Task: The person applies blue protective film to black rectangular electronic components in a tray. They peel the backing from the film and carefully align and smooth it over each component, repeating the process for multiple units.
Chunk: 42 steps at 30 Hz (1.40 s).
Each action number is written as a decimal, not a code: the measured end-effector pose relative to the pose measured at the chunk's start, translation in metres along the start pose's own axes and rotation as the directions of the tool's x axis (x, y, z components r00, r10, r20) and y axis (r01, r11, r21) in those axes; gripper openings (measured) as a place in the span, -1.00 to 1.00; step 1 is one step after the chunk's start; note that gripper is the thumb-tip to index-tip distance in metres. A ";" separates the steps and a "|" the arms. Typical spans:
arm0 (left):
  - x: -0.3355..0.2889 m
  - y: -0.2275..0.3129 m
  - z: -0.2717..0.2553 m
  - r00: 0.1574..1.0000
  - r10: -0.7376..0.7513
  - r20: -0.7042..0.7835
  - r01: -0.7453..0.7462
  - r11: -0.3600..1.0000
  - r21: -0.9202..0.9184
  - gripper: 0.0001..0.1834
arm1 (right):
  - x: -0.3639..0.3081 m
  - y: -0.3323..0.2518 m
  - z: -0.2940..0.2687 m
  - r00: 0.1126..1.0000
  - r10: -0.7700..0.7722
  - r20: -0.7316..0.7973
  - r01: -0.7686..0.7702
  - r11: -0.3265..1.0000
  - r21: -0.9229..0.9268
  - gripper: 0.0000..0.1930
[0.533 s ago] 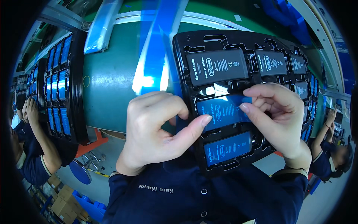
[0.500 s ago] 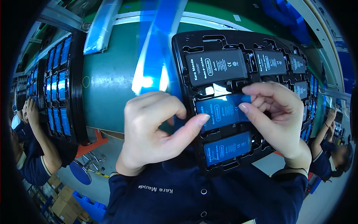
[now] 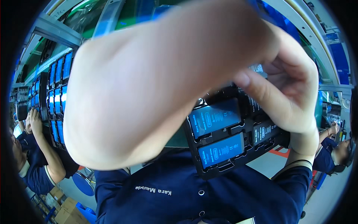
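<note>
My left arm (image 3: 130, 93) is raised across the picture, close and blurred. My left hand (image 3: 238, 31) at its upper right end is smeared, and its fingers cannot be made out. Beneath it lies a black moulded tray (image 3: 238, 164) holding flat phone batteries. Two batteries at its near left, an upper one (image 3: 216, 117) and a lower one (image 3: 222, 149), look covered with blue film. My right hand (image 3: 285, 87) hovers over the tray's right part, thumb stretched away from half-curled fingers. Some fingertips are hidden behind my left hand; nothing shows in its grip.
Stacked black trays (image 3: 56, 100) of blue-covered batteries stand at the left. One person's hands (image 3: 34, 121) work beside them; another person's hand (image 3: 333, 128) shows at the far right. Metal frame bars (image 3: 57, 30) run along the upper left. A blue stool (image 3: 82, 183) stands below.
My left hand has left the middle battery and swung up and right toward the camera, covering much of the tray. My right hand has shifted slightly right and up, its thumb leaving the blue film's edge.
</note>
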State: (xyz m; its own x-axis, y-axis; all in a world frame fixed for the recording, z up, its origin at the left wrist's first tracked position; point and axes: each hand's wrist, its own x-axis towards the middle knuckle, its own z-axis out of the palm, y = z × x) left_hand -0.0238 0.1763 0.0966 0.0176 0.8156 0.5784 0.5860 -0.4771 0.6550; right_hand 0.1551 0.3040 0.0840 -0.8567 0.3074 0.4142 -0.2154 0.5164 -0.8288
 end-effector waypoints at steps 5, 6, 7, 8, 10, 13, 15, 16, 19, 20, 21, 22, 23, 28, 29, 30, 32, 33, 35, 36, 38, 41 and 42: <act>0.021 -0.011 0.003 0.999 -0.035 0.015 0.034 0.997 0.076 -0.84 | 0.001 0.000 0.007 0.960 0.244 -0.138 -0.225 0.964 0.140 -0.65; 0.024 -0.017 0.005 0.998 -0.032 0.046 0.027 0.993 0.113 -0.85 | 0.001 0.003 0.001 0.985 0.145 -0.089 -0.150 0.987 -0.057 -0.66; 0.027 -0.022 0.006 0.997 -0.030 0.076 0.018 0.988 0.151 -0.86 | 0.001 0.006 -0.005 0.998 0.057 -0.020 -0.060 0.967 -0.248 -0.67; 0.027 -0.024 0.006 0.996 -0.027 0.086 0.012 0.985 0.171 -0.87 | 0.001 0.007 -0.004 0.997 0.069 -0.031 -0.074 0.973 -0.217 -0.68; 0.025 -0.029 0.005 0.996 -0.014 0.090 -0.002 0.984 0.176 -0.89 | -0.001 0.011 0.002 0.992 0.063 -0.113 -0.077 0.988 -0.130 -0.73; 0.023 -0.031 0.000 0.991 -0.026 0.132 -0.003 0.978 0.211 -0.88 | -0.003 0.011 -0.002 0.993 0.063 -0.100 -0.071 0.995 -0.068 -0.79; 0.020 -0.030 -0.006 0.987 -0.041 0.157 0.007 0.977 0.212 -0.85 | -0.003 0.010 -0.004 0.988 0.121 -0.100 -0.121 0.993 0.008 -0.81; 0.020 -0.030 -0.009 0.983 -0.059 0.174 0.022 0.978 0.207 -0.83 | -0.003 0.009 -0.004 0.974 0.176 -0.144 -0.166 0.983 0.076 -0.81; 0.017 -0.036 -0.033 0.947 -0.265 0.182 0.241 0.960 0.143 -0.75 | -0.011 0.012 -0.009 0.876 0.323 -0.359 -0.210 0.924 0.320 -0.82; 0.011 -0.037 -0.048 0.955 -0.259 0.143 0.224 0.949 0.223 -0.75 | -0.007 0.012 -0.012 0.844 0.361 -0.397 -0.208 0.902 0.377 -0.83; 0.005 -0.040 -0.062 0.962 -0.250 0.108 0.208 0.930 0.302 -0.75 | -0.004 0.011 -0.014 0.808 0.401 -0.432 -0.204 0.878 0.433 -0.83; -0.002 -0.046 -0.074 0.947 -0.313 0.074 0.277 0.911 0.307 -0.75 | -0.005 0.010 -0.016 0.775 0.460 -0.433 -0.269 0.860 0.433 -0.82; -0.008 -0.050 -0.083 0.926 -0.376 0.041 0.346 0.884 0.313 -0.76 | -0.006 0.011 -0.018 0.775 0.486 -0.404 -0.305 0.847 0.434 -0.82; -0.010 -0.049 -0.096 0.829 -0.554 -0.067 0.510 0.702 0.498 -0.72 | -0.012 0.018 -0.009 0.769 0.607 -0.201 -0.507 0.770 0.388 -0.79; -0.011 -0.052 -0.094 0.830 -0.554 -0.058 0.507 0.707 0.493 -0.72 | -0.013 0.020 -0.005 0.752 0.645 -0.139 -0.556 0.733 0.393 -0.77; -0.011 -0.054 -0.092 0.831 -0.555 -0.048 0.504 0.712 0.489 -0.73 | -0.013 0.020 -0.001 0.729 0.676 -0.105 -0.595 0.702 0.391 -0.73; -0.014 -0.059 -0.091 0.837 -0.547 -0.017 0.486 0.728 0.483 -0.74 | -0.010 0.021 0.005 0.693 0.715 -0.089 -0.649 0.674 0.353 -0.72; -0.016 -0.060 -0.092 0.842 -0.540 0.006 0.471 0.739 0.482 -0.74 | -0.008 0.023 0.007 0.684 0.724 -0.095 -0.662 0.670 0.337 -0.74; -0.016 -0.062 -0.091 0.857 -0.514 0.041 0.431 0.758 0.490 -0.75 | -0.008 0.026 0.007 0.670 0.734 -0.111 -0.677 0.665 0.313 -0.75; -0.017 -0.062 -0.091 0.865 -0.499 0.050 0.412 0.763 0.499 -0.76 | -0.008 0.027 0.007 0.663 0.739 -0.119 -0.685 0.663 0.301 -0.76; -0.015 -0.055 -0.089 0.876 -0.479 0.054 0.388 0.768 0.509 -0.76 | -0.010 0.023 0.003 0.673 0.731 -0.117 -0.681 0.673 0.289 -0.78; -0.013 -0.049 -0.087 0.880 -0.472 0.048 0.381 0.763 0.521 -0.77 | -0.012 0.021 0.001 0.683 0.722 -0.109 -0.671 0.679 0.296 -0.79; -0.013 -0.048 -0.087 0.876 -0.479 0.051 0.381 0.755 0.534 -0.77 | -0.012 0.021 0.001 0.685 0.721 -0.106 -0.668 0.680 0.303 -0.79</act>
State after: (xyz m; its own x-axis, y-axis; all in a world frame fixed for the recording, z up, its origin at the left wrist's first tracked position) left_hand -0.1224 0.1606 0.0999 -0.2236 0.9600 0.1683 0.8814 0.1254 0.4554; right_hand 0.1607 0.3098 0.0613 -0.6926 0.6674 -0.2737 0.2836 -0.0969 -0.9540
